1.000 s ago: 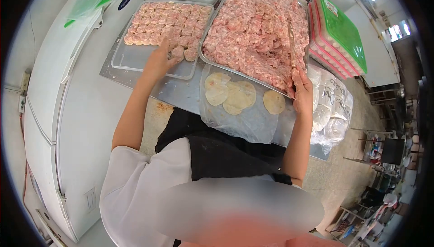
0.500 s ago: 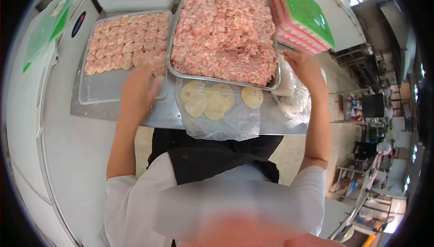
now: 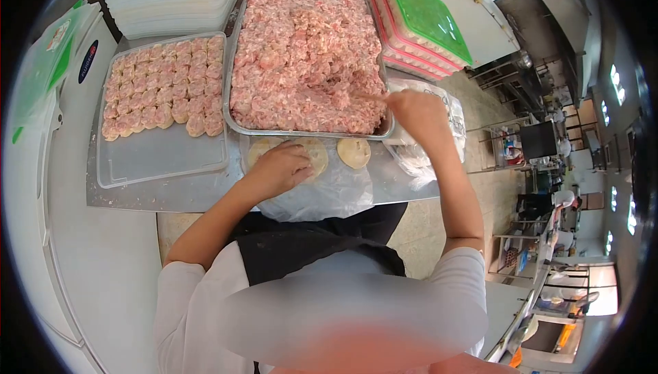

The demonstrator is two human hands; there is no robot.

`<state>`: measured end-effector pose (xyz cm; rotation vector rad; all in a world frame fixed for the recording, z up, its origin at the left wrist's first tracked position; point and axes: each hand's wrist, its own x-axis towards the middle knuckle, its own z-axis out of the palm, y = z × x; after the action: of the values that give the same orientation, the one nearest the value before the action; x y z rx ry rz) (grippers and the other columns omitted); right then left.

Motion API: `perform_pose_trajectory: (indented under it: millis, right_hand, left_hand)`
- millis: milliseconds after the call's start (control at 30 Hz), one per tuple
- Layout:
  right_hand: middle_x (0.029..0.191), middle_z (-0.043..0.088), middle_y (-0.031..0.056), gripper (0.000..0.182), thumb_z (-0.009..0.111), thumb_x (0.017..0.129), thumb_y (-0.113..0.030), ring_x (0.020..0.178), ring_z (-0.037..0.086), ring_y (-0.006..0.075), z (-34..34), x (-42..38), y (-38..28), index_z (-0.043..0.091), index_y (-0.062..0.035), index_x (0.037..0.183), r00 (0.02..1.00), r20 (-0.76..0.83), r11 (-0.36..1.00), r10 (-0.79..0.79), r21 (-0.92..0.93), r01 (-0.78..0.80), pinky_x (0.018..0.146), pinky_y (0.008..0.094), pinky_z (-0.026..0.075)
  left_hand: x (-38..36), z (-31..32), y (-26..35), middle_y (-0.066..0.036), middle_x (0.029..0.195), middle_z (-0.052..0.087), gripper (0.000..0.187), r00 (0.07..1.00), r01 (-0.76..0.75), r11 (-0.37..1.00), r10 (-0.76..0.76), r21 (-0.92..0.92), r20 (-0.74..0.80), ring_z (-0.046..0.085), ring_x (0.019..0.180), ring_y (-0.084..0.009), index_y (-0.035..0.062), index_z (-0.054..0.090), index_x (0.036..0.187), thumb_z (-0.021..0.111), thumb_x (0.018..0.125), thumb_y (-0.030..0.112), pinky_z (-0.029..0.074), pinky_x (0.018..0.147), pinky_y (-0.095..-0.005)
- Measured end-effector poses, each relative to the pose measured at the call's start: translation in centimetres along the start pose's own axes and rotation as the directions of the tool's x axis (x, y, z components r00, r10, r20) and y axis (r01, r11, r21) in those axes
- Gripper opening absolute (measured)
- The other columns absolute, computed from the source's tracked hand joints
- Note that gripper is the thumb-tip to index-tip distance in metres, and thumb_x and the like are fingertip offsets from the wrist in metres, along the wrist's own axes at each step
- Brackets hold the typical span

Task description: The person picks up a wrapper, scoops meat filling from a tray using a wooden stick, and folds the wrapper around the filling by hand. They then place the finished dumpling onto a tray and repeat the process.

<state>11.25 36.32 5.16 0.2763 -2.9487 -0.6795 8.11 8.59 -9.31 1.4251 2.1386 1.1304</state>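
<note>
My left hand (image 3: 282, 167) is over the round pale dough wrappers (image 3: 317, 157) on a clear plastic sheet (image 3: 329, 199), fingers curled; whatever they pinch is hidden. A single wrapper (image 3: 354, 153) lies apart to the right. My right hand (image 3: 419, 115) grips a thin, flat wooden stick (image 3: 369, 96), whose tip reaches into the ground meat filling (image 3: 301, 52). That filling heaps up in a large metal tray (image 3: 308, 135). To the left, rows of meat-topped dumplings (image 3: 161, 86) fill most of a translucent plastic tray (image 3: 157, 165).
Stacked translucent lids or trays (image 3: 175, 4) stand at the back left. Pink trays with a green lid (image 3: 425, 14) are piled at the back right. Plastic bags (image 3: 415, 161) lie by my right forearm. A white appliance (image 3: 89, 271) borders the left side.
My left hand has moved from the dumpling tray right to the wrappers. My right hand has come in over the meat tray's right edge with the stick. The view has shifted slightly.
</note>
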Motion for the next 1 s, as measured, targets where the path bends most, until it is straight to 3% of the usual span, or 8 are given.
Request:
perform_pose_trajectory:
  millis: [133, 200, 333, 433, 633, 800, 933, 1000]
  right_hand:
    - [0.072, 0.064, 0.0060, 0.018, 0.057, 0.085, -0.027, 0.065, 0.066, 0.0249, 2.7, 1.3, 0.1, 0.065, -0.0124, 0.078, 0.994, 0.040, 0.986, 0.103, -0.135, -0.097, 0.052, 0.0376, 0.051]
    - [0.067, 0.063, 0.0069, 0.017, 0.056, 0.084, -0.021, 0.060, 0.066, 0.0223, 6.2, 1.0, -2.7, 0.060, -0.0093, 0.073, 0.986, -0.168, 0.997, -0.011, -0.075, -0.002, 0.047, 0.0345, 0.050]
    - [0.069, 0.063, 0.0094, 0.013, 0.054, 0.083, -0.017, 0.061, 0.066, 0.0244, 3.6, 0.0, -6.7, 0.059, -0.0075, 0.076, 0.986, -0.157, 0.997, 0.061, 0.053, -0.053, 0.049, 0.0352, 0.051]
    - [0.070, 0.063, 0.0107, 0.010, 0.053, 0.083, -0.014, 0.060, 0.066, 0.0257, 2.9, -0.8, -7.7, 0.058, -0.0069, 0.078, 0.981, -0.108, 0.976, 0.164, 0.161, -0.145, 0.050, 0.0367, 0.052]
    - [0.070, 0.064, 0.0135, 0.013, 0.054, 0.085, -0.015, 0.060, 0.066, 0.0290, 1.7, -1.1, -9.1, 0.059, -0.0063, 0.078, 0.969, -0.139, 0.949, 0.205, 0.272, -0.161, 0.052, 0.0393, 0.052]
    - [0.066, 0.062, 0.0193, 0.021, 0.056, 0.087, -0.019, 0.065, 0.065, 0.0319, 3.2, -0.4, -5.9, 0.061, -0.0041, 0.073, 0.961, -0.146, 0.699, 0.236, 0.713, -0.063, 0.057, 0.0419, 0.052]
    - [0.072, 0.064, 0.0144, 0.021, 0.056, 0.089, -0.024, 0.067, 0.064, 0.0333, 3.0, 2.1, -2.1, 0.064, -0.0075, 0.080, 0.963, -0.139, 0.864, 0.230, 0.485, -0.136, 0.057, 0.0440, 0.050]
    - [0.071, 0.063, 0.0102, 0.016, 0.056, 0.086, -0.021, 0.062, 0.064, 0.0280, 3.7, 3.5, -1.2, 0.064, -0.0105, 0.076, 0.949, -0.302, 0.993, 0.092, 0.096, -0.066, 0.053, 0.0406, 0.050]
  left_hand:
    - [0.0, 0.5, -0.7, -0.010, 0.106, 0.061, 0.025, 0.997, -0.018, 0.997, 0.013, -0.069, -0.073, 0.054, 0.103, -0.0313, 0.0074, 0.067, 0.098, 0.069, 0.079, 0.023, 0.045, 0.088, -0.0390]
    - [-0.1, 1.0, -0.6, -0.010, 0.098, 0.063, 0.020, 0.936, -0.236, 0.950, 0.279, 0.203, -0.214, 0.057, 0.099, -0.0312, 0.0067, 0.068, 0.093, 0.065, 0.082, 0.023, 0.045, 0.091, -0.0399]
    - [0.0, 1.0, -0.3, -0.010, 0.096, 0.064, 0.022, 0.947, -0.215, 0.942, 0.266, 0.259, -0.181, 0.058, 0.097, -0.0299, 0.0058, 0.068, 0.094, 0.064, 0.083, 0.024, 0.045, 0.090, -0.0400]
    - [0.4, 0.7, -0.3, -0.012, 0.097, 0.063, 0.020, 0.984, -0.130, 0.987, 0.141, 0.099, -0.107, 0.057, 0.101, -0.0310, 0.0041, 0.068, 0.093, 0.066, 0.083, 0.021, 0.044, 0.089, -0.0399]
    - [0.6, -0.1, 1.8, -0.013, 0.088, 0.065, 0.020, 0.959, -0.046, 0.966, -0.030, -0.255, -0.283, 0.061, 0.084, -0.0246, 0.0010, 0.067, 0.094, 0.060, 0.089, 0.019, 0.047, 0.076, -0.0334]
    - [0.4, -0.7, 3.6, -0.009, 0.089, 0.067, 0.024, 0.907, 0.220, 0.909, -0.325, -0.354, -0.269, 0.061, 0.076, -0.0124, -0.0005, 0.066, 0.096, 0.064, 0.088, 0.021, 0.048, 0.068, -0.0277]
    - [0.4, -0.3, 3.3, -0.009, 0.084, 0.067, 0.027, 0.903, 0.005, 0.876, -0.212, -0.482, -0.374, 0.061, 0.076, -0.0137, 0.0005, 0.067, 0.096, 0.066, 0.086, 0.025, 0.048, 0.068, -0.0302]
    - [0.1, -0.7, 3.3, -0.010, 0.086, 0.067, 0.026, 0.934, 0.066, 0.944, -0.173, -0.323, -0.313, 0.062, 0.078, -0.0165, -0.0006, 0.067, 0.093, 0.065, 0.087, 0.024, 0.048, 0.070, -0.0308]
